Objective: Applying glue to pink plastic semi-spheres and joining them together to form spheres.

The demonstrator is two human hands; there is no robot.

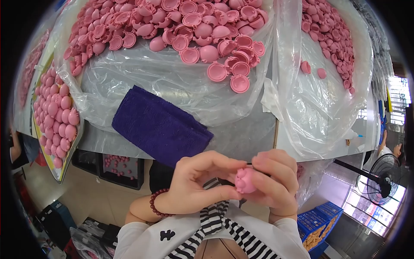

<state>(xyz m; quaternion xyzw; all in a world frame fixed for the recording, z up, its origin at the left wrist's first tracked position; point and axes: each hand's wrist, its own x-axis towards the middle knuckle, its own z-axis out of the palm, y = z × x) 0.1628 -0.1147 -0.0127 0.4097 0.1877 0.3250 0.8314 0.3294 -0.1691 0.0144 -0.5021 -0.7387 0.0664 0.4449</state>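
My left hand (196,181) and my right hand (278,181) meet in front of my chest, both closed on a small round pink plastic piece (245,181) with raised, face-like bumps. The left thumb and index finger touch its left side; the right fingers wrap round its right side. A thin dark line shows by the fingertips, too slight to name. Just beyond my left hand, a folded purple cloth (159,125) lies on the table. A large heap of pink half-shells (189,26), many of them hollow side up, lies farther back on clear plastic sheeting (172,77).
Round pink pieces (56,112) fill a pointed tray at the left. Another pink heap (330,34) lies on plastic at the right. Below the table edge are a black tray (120,172), blue crates (319,222) and a fan (381,181). Other people's arms show at both sides.
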